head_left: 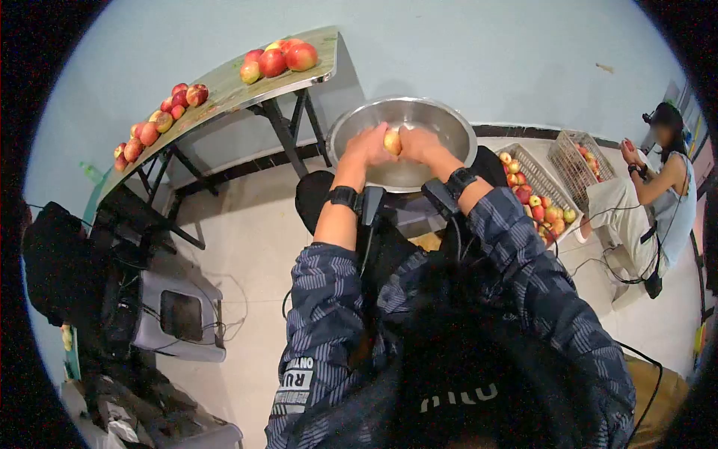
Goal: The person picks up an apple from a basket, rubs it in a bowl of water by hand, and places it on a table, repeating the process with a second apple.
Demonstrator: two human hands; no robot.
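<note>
Over a wide metal basin (461, 133), my left hand (365, 147) is closed around a small yellowish-red apple (392, 142). From the other side my right hand (421, 144) presses on the same fruit with its fingers curled in. Part of the apple is covered by the fingers of both hands. Below them, the basin's bottom looks shiny and pale. A black band with a small device sits on each wrist.
A plastic crate (550, 183) full of apples stands right of the basin, with another crate (567, 153) behind it. Groups of apples (273, 63) lie on a folding table (224, 97) at the left. A seated person (666, 187) holds a red fruit at far right. Cables cross the floor.
</note>
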